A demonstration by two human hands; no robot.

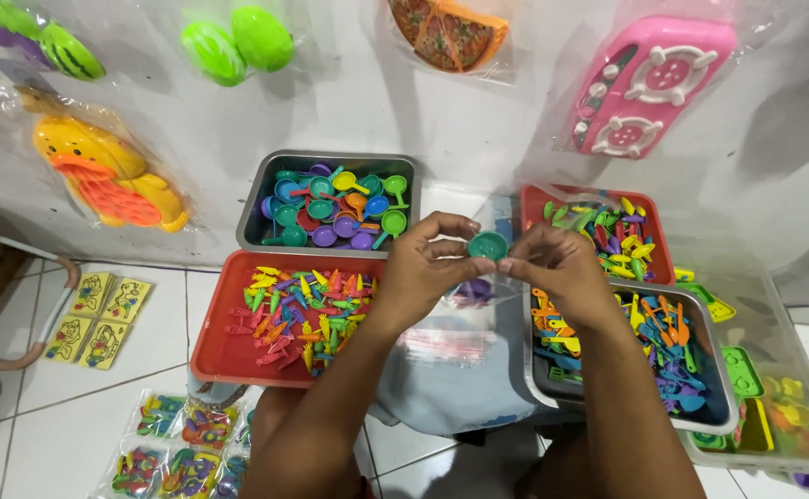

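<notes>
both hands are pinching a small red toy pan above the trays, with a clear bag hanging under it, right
Not quite: the toy pan is teal green, not red. The head view shows the left hand and right hand pinching it between their fingertips above the trays, with the clear bag hanging just below it.

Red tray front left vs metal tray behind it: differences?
The red tray is red plastic and shallow; the metal tray is grey steel and deeper. The red tray holds small thin multicoloured pieces; the metal tray holds little round pans with handles. Both are rectangular and hold mixed-colour plastic toy parts.
</notes>
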